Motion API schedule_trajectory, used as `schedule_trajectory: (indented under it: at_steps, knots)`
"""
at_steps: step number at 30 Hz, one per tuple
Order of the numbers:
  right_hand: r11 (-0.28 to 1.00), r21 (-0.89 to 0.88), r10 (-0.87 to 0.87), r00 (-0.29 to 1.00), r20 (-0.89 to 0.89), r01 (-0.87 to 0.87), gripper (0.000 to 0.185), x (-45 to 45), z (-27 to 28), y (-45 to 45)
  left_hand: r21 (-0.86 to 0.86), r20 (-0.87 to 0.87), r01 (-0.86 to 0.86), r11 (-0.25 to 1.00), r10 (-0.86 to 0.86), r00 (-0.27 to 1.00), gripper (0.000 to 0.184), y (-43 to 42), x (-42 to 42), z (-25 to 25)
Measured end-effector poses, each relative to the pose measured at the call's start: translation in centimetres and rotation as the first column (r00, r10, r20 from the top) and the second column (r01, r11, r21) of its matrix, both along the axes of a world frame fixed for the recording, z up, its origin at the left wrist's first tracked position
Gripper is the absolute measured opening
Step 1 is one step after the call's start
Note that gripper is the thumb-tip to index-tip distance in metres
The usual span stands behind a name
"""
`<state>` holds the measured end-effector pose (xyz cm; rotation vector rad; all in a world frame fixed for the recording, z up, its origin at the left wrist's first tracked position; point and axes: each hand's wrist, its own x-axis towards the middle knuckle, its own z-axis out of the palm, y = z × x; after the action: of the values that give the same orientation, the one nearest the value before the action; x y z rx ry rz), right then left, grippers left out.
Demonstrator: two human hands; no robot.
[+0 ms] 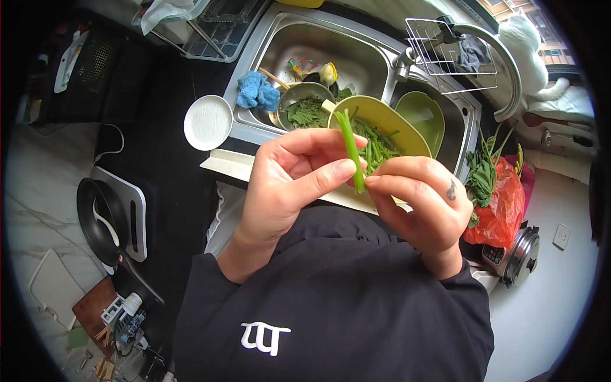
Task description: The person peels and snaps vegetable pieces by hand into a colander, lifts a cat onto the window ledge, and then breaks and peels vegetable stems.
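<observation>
Head view: the left hand (286,175) and right hand (425,194) pinch a green stalk (351,149) between their fingers (323,181), near the sink's (356,57) near edge, before a yellow-green container (388,118) of cut green pieces (380,148).

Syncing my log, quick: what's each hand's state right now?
Left hand: closed, holding the green stalk.
Right hand: closed, pinching the green stalk's lower end.

White cat (523,54) by the window (555,38), pan (114,207) on the cooktop (132,194)

A white plate (208,123) lies on the black counter (172,172), just beside the left edge of the sink (353,54). A blue cloth (258,92) is bunched on that edge. The pan's handle (143,280) juts past the cooktop's near edge. A wire rack (445,54) by the sink's back edge holds a grey cloth (472,54).
</observation>
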<state>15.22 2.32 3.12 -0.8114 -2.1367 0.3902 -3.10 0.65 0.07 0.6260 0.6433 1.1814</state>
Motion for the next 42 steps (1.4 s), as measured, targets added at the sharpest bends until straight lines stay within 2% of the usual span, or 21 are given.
schedule_trajectory:
  at_steps: [6,8,12,18,20,25,28,30,32,37,39,40,41,42]
  knots:
    - [1.000,0.024,0.003,1.000,0.006,-0.004,0.021,0.3,0.4,-0.3,-0.002,-0.009,0.000,1.000,0.000,1.000,0.029,-0.2,0.4,0.2]
    - [0.999,0.037,0.013,1.000,0.009,-0.014,0.021,0.4,0.4,-0.3,0.092,0.008,-0.016,0.996,0.015,1.000,0.024,-0.3,0.6,-0.1]
    - [0.996,0.093,0.015,0.999,0.035,-0.019,0.020,0.6,0.4,-0.4,0.100,-0.010,-0.011,0.995,0.012,1.000,0.024,-0.4,0.8,0.0]
    - [0.981,0.192,0.005,0.994,0.114,-0.027,0.020,1.0,0.4,-0.4,0.014,-0.044,-0.043,0.999,0.043,0.998,0.028,-0.5,1.3,0.5]
    - [0.976,0.219,-0.011,0.993,0.121,-0.016,0.020,1.0,0.3,-0.5,0.102,-0.042,-0.015,0.995,0.020,0.999,0.022,-0.5,1.2,0.2]
    - [0.976,0.219,-0.026,0.993,0.115,0.001,0.021,1.2,0.1,-0.4,0.104,-0.025,0.005,0.995,-0.002,1.000,0.022,-0.3,1.3,0.2]
    - [0.975,0.214,0.027,0.990,0.136,-0.056,0.025,1.6,0.1,-0.1,0.102,-0.009,0.016,0.995,-0.015,1.000,0.023,-0.4,1.4,0.3]
    - [0.986,0.165,0.016,0.998,0.061,-0.026,0.024,1.6,0.1,0.1,0.096,0.007,0.018,0.995,-0.018,1.000,0.024,-0.5,1.5,0.7]
    - [0.986,0.136,-0.100,0.995,0.024,0.096,0.025,1.7,0.1,0.3,0.027,-0.024,0.048,0.999,-0.047,0.999,0.028,-0.6,1.7,1.2]
    - [0.918,0.102,-0.385,0.923,-0.012,0.384,0.020,3.4,-0.2,2.3,-0.008,-0.013,0.072,0.997,-0.072,0.997,0.030,-0.7,1.4,1.2]
    - [0.896,0.048,-0.438,0.897,-0.062,0.441,0.018,4.5,-1.2,3.1,-0.008,0.002,0.086,0.996,-0.086,0.996,0.031,-0.7,1.2,1.3]
    - [0.893,-0.052,-0.450,0.886,-0.113,0.447,0.017,4.6,-1.5,3.1,-0.018,-0.002,0.087,0.996,-0.087,0.996,0.031,-0.7,1.2,1.3]
    - [0.893,-0.052,-0.449,0.886,-0.114,0.446,0.017,4.5,-1.6,2.9,-0.028,-0.005,0.087,0.996,-0.087,0.996,0.031,-0.7,1.1,1.3]
    - [0.894,-0.214,-0.441,0.859,-0.262,0.394,0.015,3.9,-1.5,2.4,-0.029,-0.005,0.086,0.996,-0.086,0.996,0.031,-0.6,1.2,1.3]
